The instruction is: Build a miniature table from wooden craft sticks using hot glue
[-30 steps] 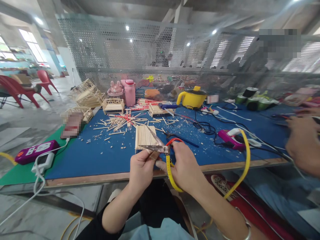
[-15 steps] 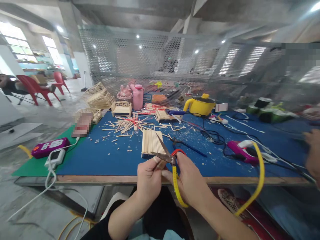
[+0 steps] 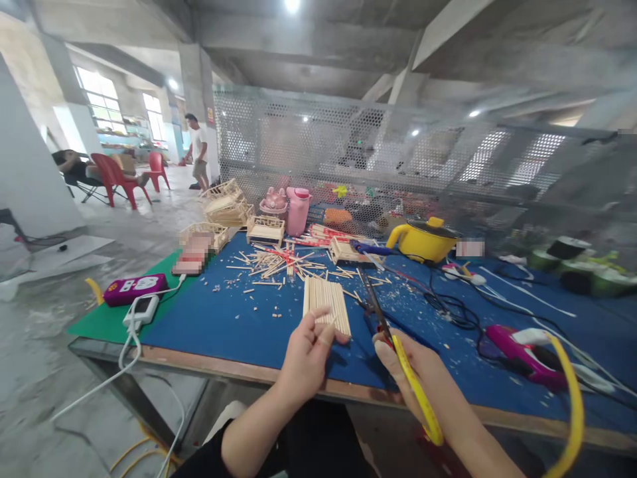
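Note:
Over the near edge of a flat panel of pale wooden sticks [image 3: 324, 295] is my left hand [image 3: 304, 355], its thumb and fingers pinched together. A small pale tip, which looks like the end of a short wooden stick [image 3: 334, 319], pokes out of the pinch. To the right, my right hand [image 3: 423, 372] is wrapped round the scissors [image 3: 381, 309], whose handle shows yellow. The blades are together and point up and away from me. Behind the scissors, pliers with dark blue handles [image 3: 415, 335] lie on the blue tabletop [image 3: 229, 332], partly hidden.
Loose sticks [image 3: 273, 262] and chips lie beyond the panel. Small wooden stick-built frames [image 3: 266, 229], a pink bottle [image 3: 298, 211] and a yellow pot [image 3: 423, 239] stand farther back. Cables and a purple power strip [image 3: 525, 352] lie right; a phone [image 3: 196, 252] lies left.
The scissors have closed and moved right with my right hand, away from my left fingers. My left hand has moved forward over the panel. The view has turned left, and a walking person now shows.

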`<state>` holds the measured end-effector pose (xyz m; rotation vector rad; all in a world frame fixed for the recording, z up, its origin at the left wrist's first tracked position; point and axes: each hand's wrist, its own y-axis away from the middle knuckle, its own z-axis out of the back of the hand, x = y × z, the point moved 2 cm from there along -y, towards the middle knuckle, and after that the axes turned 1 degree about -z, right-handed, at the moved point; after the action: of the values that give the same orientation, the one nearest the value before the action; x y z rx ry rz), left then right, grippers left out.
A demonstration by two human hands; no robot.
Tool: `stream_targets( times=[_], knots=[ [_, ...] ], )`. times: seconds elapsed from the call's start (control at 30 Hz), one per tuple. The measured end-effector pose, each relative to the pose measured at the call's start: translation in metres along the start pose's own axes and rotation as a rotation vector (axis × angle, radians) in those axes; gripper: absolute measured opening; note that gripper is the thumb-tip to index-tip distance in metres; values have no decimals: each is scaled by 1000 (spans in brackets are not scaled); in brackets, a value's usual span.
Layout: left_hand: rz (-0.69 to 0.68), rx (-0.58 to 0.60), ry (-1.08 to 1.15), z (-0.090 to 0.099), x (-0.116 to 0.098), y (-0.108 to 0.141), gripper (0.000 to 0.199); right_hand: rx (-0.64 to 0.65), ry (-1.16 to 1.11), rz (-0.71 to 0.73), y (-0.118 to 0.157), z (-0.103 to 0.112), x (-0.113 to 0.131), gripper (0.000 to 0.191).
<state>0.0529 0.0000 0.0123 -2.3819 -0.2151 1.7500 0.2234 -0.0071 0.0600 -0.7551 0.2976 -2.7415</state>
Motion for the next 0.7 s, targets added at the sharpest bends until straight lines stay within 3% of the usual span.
stream_targets(
  times=[0.3, 0.7],
  knots=[
    [39, 128, -8, 10, 1, 5, 36, 89, 51, 11, 1, -6, 8, 35],
    [-46, 170, -201, 15, 1, 8, 32, 142, 64, 126, -2, -10, 21, 39]
  ],
)
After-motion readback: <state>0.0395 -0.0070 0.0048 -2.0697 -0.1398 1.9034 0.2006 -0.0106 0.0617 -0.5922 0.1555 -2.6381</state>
